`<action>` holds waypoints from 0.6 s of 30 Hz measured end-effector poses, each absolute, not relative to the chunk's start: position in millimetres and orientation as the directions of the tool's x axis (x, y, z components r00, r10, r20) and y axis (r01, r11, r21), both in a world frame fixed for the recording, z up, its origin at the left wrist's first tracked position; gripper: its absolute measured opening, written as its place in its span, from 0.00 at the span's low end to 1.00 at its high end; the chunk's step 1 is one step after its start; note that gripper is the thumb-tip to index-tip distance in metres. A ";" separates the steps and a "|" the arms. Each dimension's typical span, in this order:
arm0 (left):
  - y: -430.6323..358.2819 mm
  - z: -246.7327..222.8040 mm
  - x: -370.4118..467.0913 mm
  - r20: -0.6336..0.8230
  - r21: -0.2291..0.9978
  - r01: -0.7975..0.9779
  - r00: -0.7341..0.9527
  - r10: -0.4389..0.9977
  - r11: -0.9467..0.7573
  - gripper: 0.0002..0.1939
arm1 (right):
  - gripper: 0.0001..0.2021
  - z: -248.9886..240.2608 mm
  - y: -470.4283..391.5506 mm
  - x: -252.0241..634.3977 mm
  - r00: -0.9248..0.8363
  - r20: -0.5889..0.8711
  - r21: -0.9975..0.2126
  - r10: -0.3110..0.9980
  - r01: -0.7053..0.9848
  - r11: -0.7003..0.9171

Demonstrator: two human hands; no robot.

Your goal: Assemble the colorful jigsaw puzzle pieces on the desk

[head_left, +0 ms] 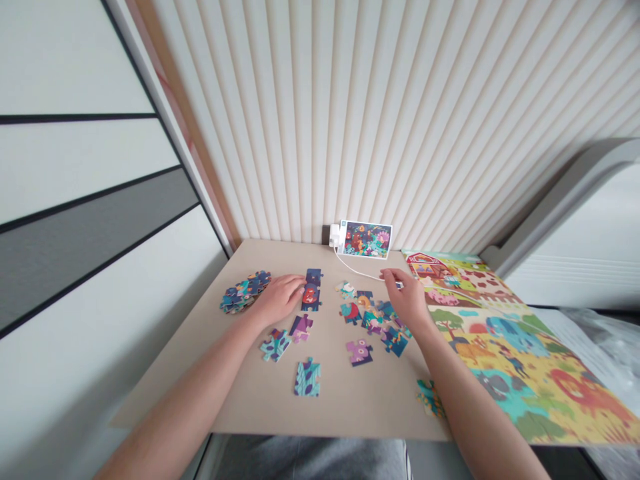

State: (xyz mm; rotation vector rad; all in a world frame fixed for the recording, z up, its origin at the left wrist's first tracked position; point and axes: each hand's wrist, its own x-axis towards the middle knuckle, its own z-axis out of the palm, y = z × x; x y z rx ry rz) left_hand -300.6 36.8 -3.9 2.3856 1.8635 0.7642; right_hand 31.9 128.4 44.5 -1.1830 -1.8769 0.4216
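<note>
My left hand (281, 297) lies palm down, its outstretched fingertips at the left edge of two joined jigsaw puzzle pieces (311, 298), dark blue with a red figure. Above the right-hand cluster of loose jigsaw pieces (373, 321), my right hand (407, 297) has its fingers curled together. A small light and dark bit shows at those fingers; I cannot make out what it is. Nearer me lie a purple piece (359, 352), a teal leaf-patterned piece (307, 378) and a green-teal piece (430, 398) partly behind my right forearm.
A heap of puzzle pieces (244, 292) lies left of my left hand. A picture card (367, 240) leans at the back beside a white charger (335, 235), whose white cable (357, 271) runs toward my right hand. Farm and safari picture boards (520, 360) cover the table's right side.
</note>
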 end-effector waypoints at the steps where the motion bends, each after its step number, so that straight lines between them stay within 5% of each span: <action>1: 36.6 -3.8 -300.9 0.362 0.304 0.907 0.172 0.916 -0.291 0.19 | 0.20 44.4 128.9 32.1 -0.174 0.482 -0.662 0.859 0.571 0.486; 11: 35.1 -6.8 -299.6 0.353 0.255 0.912 0.222 0.909 -0.321 0.19 | 0.22 47.3 124.8 29.1 -0.155 0.469 -0.704 0.869 0.528 0.474; 18: 35.6 -9.6 -297.9 0.351 0.268 0.903 0.232 0.907 -0.335 0.18 | 0.26 44.4 133.4 30.1 -0.021 0.460 -0.844 0.888 0.299 0.445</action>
